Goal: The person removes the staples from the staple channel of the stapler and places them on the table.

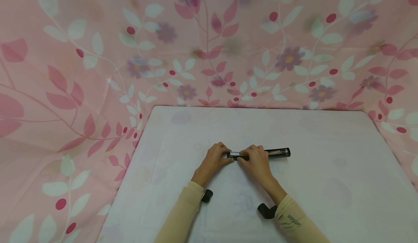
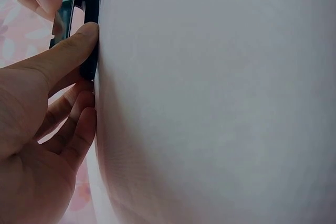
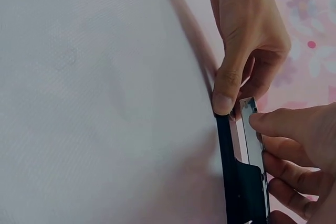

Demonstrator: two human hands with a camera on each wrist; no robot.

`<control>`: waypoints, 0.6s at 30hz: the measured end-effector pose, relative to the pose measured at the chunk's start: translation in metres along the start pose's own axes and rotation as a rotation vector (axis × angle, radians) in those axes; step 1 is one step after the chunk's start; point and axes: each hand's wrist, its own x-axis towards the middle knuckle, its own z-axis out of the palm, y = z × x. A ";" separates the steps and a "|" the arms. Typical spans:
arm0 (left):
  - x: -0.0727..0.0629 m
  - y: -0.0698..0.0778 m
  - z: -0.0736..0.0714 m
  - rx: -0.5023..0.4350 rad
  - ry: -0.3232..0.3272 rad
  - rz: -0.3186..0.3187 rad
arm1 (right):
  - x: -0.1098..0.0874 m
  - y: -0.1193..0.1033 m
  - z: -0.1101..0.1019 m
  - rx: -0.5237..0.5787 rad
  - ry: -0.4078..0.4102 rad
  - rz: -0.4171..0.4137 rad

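A black stapler [image 1: 279, 152] lies opened out on the white table, its long black arm reaching right past the hands. My left hand [image 1: 213, 161] pinches the left end of its black base, thumb on the near side. With thumb and fingertips, my right hand [image 1: 259, 165] holds the silver metal magazine [image 3: 252, 137], which stands a little apart from the base [image 3: 224, 145] in the right wrist view. In the left wrist view the magazine [image 2: 63, 19] is partly hidden by my left thumb [image 2: 79, 43].
The white table [image 1: 183, 126] has its far edge against a pink floral cloth [image 1: 209, 54], which also hangs on the left. Black wrist-worn pieces [image 1: 207, 195] stick out by both sleeves, low over the table.
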 end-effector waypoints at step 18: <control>-0.001 0.000 -0.001 -0.009 0.005 0.012 | 0.019 -0.011 -0.009 -0.205 0.023 -0.238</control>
